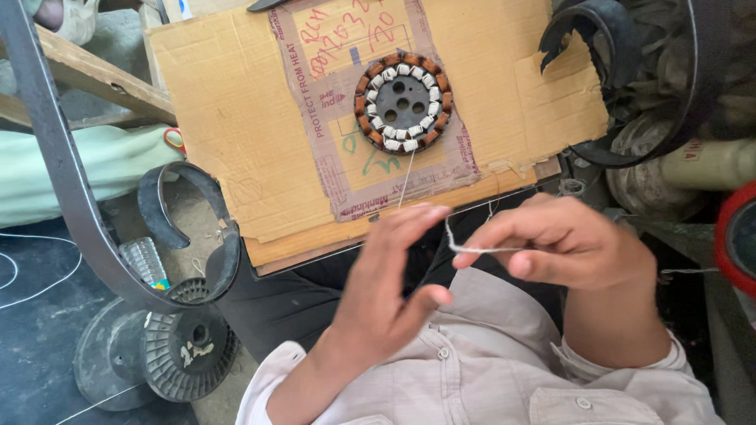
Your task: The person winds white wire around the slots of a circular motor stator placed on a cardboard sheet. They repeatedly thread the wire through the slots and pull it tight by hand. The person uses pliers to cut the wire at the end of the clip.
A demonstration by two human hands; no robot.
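A round motor stator (403, 102) with copper coils and white insulation sleeves lies on a flat piece of brown cardboard (236, 118). A thin white thread (405, 177) runs from its lower edge down toward my hands. My right hand (563, 240) pinches a short length of white string (472, 247) between thumb and fingers. My left hand (390, 287) is raised beside it with fingers spread and curved, fingertips close to the string's end; whether it touches the string I cannot tell.
A curved dark metal strap (55, 157) sweeps down the left side. Black ribbed spools (185, 350) and a clear plastic bottle (148, 262) lie on the floor at lower left. Dark rings and motor parts (630, 86) crowd the upper right; a red-rimmed disc (736, 236) is at the right edge.
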